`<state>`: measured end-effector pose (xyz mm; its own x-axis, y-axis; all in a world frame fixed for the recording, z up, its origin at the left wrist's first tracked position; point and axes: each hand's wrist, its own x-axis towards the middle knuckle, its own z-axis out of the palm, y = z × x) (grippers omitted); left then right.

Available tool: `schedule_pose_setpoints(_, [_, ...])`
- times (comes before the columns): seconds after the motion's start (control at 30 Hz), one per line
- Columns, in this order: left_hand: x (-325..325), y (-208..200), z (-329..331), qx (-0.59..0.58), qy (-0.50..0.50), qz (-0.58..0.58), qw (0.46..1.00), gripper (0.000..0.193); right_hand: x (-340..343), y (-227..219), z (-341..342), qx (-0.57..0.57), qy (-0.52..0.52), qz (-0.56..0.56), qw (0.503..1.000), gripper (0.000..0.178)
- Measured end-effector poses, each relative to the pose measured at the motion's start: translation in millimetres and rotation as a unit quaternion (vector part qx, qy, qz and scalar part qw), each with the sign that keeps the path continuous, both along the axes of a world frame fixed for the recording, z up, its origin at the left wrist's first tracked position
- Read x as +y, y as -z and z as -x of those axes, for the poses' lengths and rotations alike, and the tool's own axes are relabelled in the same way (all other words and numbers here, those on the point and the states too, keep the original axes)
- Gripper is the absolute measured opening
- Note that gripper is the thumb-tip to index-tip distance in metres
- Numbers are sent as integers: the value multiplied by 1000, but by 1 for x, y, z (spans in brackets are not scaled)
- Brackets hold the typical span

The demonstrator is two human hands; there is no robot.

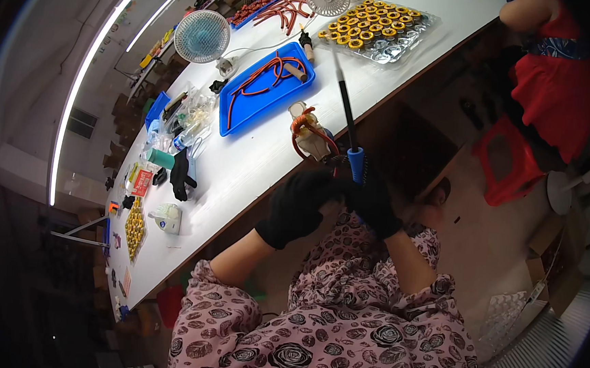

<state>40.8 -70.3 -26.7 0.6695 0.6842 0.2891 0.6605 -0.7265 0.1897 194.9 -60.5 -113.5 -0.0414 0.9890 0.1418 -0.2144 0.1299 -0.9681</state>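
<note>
A long white tabletop [240, 180] slants from the lower left of the frame to the upper right. At the upper right edge stands another person in red clothing [557, 100]. In the upper middle, a shallow rectangular blue plastic tray [263, 106] carries reddish-orange cables [251, 82] and a brownish cylinder [294, 72]. Farther up and right lies a clear plastic tray [409, 45] with rows of yellow-and-dark rings [374, 24]. A round white-caged fan [201, 36] stands upper left of centre.

At the centre, the black-gloved left hand [300, 205] is curled close beside the black-gloved right hand [373, 204], in front of the tabletop's near edge; what its fingers hold, I cannot tell. The right hand is closed on the lower end of a long slender tool with a blue handle and black shaft [350, 123], whose pale tip points up the frame. Just beyond the hands, a loop of reddish-orange cable [303, 122] lies against a pale, roundish object [313, 144]. Left of centre, a teal cylinder [160, 159] touches an unworn black glove [182, 176].
</note>
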Motion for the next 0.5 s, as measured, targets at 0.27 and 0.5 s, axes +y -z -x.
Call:
schedule_pose_setpoints(0.27, [-13,21,16,-115,-147,-63,980,19,-5,9,9,-145,45,-44,987,46])
schedule_pose_setpoints(0.5, [22,-1,-3,-86,-89,-165,979,25,-44,-54,-47,-56,-43,38,997,34])
